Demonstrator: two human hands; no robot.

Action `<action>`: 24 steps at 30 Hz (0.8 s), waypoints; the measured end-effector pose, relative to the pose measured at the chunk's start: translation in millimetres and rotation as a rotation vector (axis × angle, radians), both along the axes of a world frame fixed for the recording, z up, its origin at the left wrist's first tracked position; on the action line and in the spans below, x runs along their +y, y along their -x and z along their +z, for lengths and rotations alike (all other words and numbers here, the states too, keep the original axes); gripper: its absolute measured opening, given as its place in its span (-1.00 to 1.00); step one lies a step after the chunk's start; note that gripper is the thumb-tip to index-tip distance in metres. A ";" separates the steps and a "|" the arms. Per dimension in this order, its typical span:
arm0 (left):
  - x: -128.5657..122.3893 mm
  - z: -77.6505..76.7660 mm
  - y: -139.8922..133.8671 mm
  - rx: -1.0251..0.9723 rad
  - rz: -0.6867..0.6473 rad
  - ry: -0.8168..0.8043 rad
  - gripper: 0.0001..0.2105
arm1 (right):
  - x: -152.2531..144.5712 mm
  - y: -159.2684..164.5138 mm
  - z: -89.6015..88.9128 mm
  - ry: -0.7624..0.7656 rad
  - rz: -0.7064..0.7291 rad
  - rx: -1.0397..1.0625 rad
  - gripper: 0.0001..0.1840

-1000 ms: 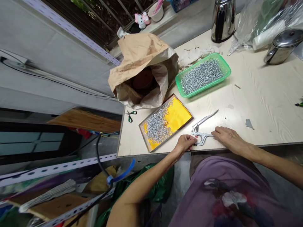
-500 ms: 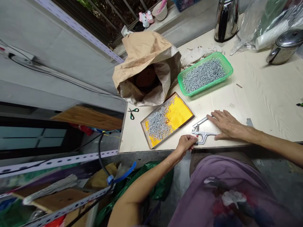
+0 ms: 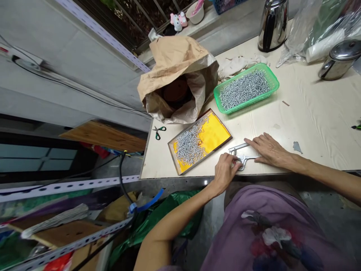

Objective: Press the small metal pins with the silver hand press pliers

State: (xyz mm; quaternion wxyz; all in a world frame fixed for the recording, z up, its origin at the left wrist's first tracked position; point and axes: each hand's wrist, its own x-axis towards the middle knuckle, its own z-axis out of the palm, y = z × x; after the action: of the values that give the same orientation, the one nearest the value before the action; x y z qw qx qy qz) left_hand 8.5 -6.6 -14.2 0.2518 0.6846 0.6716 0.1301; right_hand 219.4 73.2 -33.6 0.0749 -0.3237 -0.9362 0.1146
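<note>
A silver plier-like hand tool [image 3: 244, 158] with a spring and two spread handles lies near the table's front edge. My right hand [image 3: 272, 150] grips the handle ends, fingers on the upper one and thumb by the lower. At the tool's head, my left hand [image 3: 225, 168] is closed with fingertips pressed together. Those fingers cover part of the head, and what they pinch is hidden. Just left of the tool sits a shallow tray [image 3: 201, 157] with a yellow bottom, partly covered by small silver metal pins [image 3: 187, 146].
A green basket [image 3: 246, 105] full of similar pins stands behind the tray. Further left are a brown paper bag [image 3: 180, 56] and green-handled scissors [image 3: 158, 133]. A steel kettle [image 3: 272, 28], a lidded steel cup [image 3: 338, 62] and plastic bags [image 3: 299, 41] stand at the back.
My left hand has moved further over the tool's head, its back now turned upward and hiding more of it. The right hand stays on the handles. The view has shifted slightly.
</note>
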 end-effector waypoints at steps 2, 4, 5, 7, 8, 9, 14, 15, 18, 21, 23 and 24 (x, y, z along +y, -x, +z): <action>9.2 -5.6 -7.7 0.057 -0.186 -0.107 -0.65 | -0.4 0.2 1.3 0.007 -0.006 -0.009 -0.16; 22.3 -10.4 -14.1 0.099 -0.332 -0.137 -0.50 | 0.0 -1.3 2.7 0.032 -0.001 -0.024 -0.12; 28.8 -11.9 -16.2 0.120 -0.387 -0.129 -0.45 | 0.5 -2.8 3.4 0.050 0.003 -0.029 -0.09; 39.4 -13.0 -18.2 0.168 -0.463 -0.091 -0.40 | 1.9 -6.8 5.0 0.085 -0.004 -0.039 -0.08; 43.0 -12.9 -18.6 0.194 -0.485 -0.073 -0.38 | 2.5 -8.8 6.1 0.097 -0.016 -0.046 -0.09; 45.5 -12.5 -19.1 0.219 -0.498 -0.060 -0.36 | 3.0 -10.4 7.5 0.105 -0.030 -0.056 -0.13; 52.8 -10.9 -27.0 0.269 -0.543 -0.048 -0.31 | 1.7 -10.9 17.2 0.126 -0.065 -0.099 -0.33; 54.5 -10.6 -29.0 0.263 -0.557 -0.046 -0.33 | 1.3 -10.1 18.7 0.121 -0.072 -0.107 -0.36; 60.5 -9.2 -32.5 0.245 -0.581 -0.039 -0.45 | 1.9 -8.2 20.4 0.105 -0.093 -0.134 -0.51; 66.7 -10.1 -32.9 0.241 -0.558 -0.046 -0.62 | 8.3 -7.1 19.0 0.102 -0.111 -0.149 -0.68; 70.7 -13.1 -33.1 0.226 -0.518 -0.053 -0.72 | 15.6 -5.9 16.8 0.094 -0.099 -0.146 -0.80; 72.7 -15.0 -33.5 0.216 -0.495 -0.058 -0.77 | 19.5 -5.0 15.5 0.089 -0.089 -0.147 -0.87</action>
State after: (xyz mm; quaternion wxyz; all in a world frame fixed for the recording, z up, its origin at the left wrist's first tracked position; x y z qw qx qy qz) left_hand 42.0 66.2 -29.3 0.1830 0.8446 0.5030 0.0098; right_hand 224.4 92.7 -18.1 -0.0033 -0.3754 -0.9179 0.1287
